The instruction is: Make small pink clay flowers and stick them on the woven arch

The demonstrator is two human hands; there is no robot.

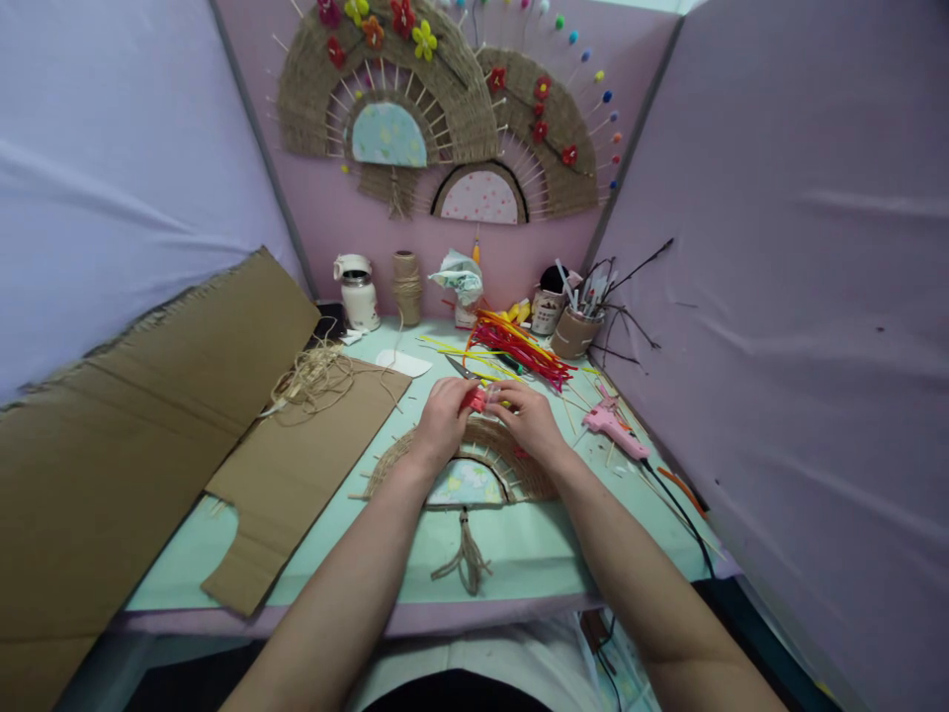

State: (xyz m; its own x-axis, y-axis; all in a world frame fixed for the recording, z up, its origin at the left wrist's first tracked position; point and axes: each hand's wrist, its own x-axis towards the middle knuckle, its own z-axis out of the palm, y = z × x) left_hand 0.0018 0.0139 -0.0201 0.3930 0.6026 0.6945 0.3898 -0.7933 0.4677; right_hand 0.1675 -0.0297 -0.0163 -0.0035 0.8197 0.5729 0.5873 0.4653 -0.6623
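Observation:
My left hand (443, 415) pinches a small red piece (475, 400), perhaps a pipe-cleaner flower; its exact shape is partly hidden by fingers. My right hand (530, 415) meets it from the other side, fingers closed at the piece's edge. Below both hands lies a twine-woven fan (469, 482) with a patterned half-round centre and a twine tassel (465, 559). A bit of red shows on the fan beside my right wrist. Just beyond my fingers are scissors (461, 368) and a pile of red, orange and yellow pipe cleaners (523, 351).
Cardboard sheets (311, 465) and tangled twine (315, 379) lie at left. A pink glue gun (617, 432) with a cord rests at right. Along the back stand a white bottle (360, 294), a twine spool (405, 287) and a pen pot (576, 331). Finished fans (386, 89) hang behind.

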